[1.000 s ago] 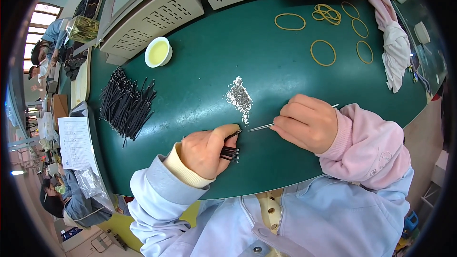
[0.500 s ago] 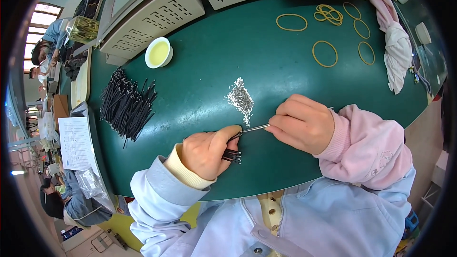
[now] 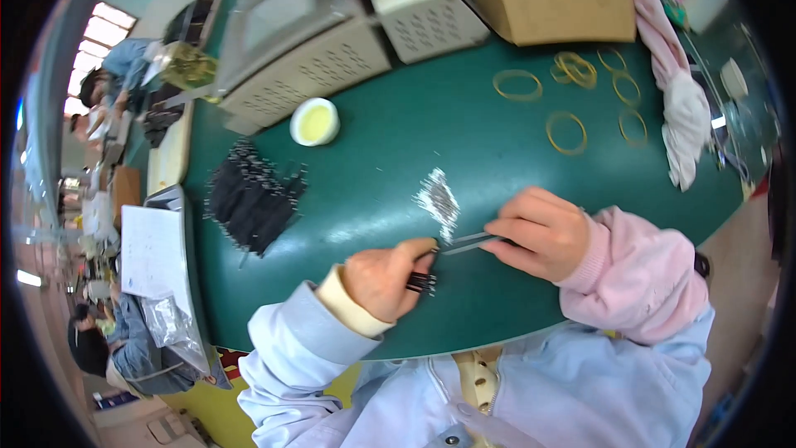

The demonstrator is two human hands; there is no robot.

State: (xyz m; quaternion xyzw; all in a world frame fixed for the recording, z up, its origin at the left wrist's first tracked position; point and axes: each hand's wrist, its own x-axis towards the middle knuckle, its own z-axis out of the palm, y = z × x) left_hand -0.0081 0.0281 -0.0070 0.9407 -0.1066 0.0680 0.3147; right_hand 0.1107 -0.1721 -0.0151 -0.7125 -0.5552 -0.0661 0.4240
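Several short black cords with small pale tips are gripped in my left hand, its fingers closed. One cord end sticks up by the thumb. Between the fingers of my right hand is a pair of metal tweezers. Its prongs stand a little apart and point at the left thumb; blur hides whether a small piece is at their ends. Just beyond the tips lies a small heap of tiny silvery pieces on the green table. To the left rests a large pile of black cords.
A white cup of yellowish liquid stands behind the cord pile. Vented metal boxes and a cardboard box line the back. Yellow rubber bands and a bunched cloth lie at right. A paper sheet is at left.
The whole view has shifted, so the table appears lower and further right, with blur. The tweezers' prongs, close together before, now show apart. My left hand keeps the cords.
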